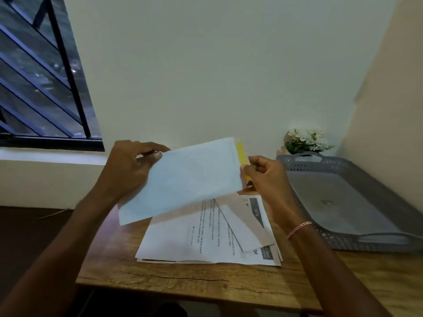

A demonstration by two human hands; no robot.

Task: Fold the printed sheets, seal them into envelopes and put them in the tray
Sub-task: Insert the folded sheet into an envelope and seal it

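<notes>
Above the table (174, 280), beside the tray (288, 161) and over the sheets (178, 245), the envelope (190, 179) is gripped by the left hand (128, 165); its yellow strip (241, 154) is pinched by the right hand (267, 177) and should be peeled steadily along the flap.

envelope (183, 179) held aloft | left hand (128, 165) | right hand (265, 177) pinching yellow strip (241, 152)

Dark band (256, 212) on folded sheet (248, 232): "3079". Printed sheet (174, 243) beneath: "door panel" legible, other lines blurred.
</notes>
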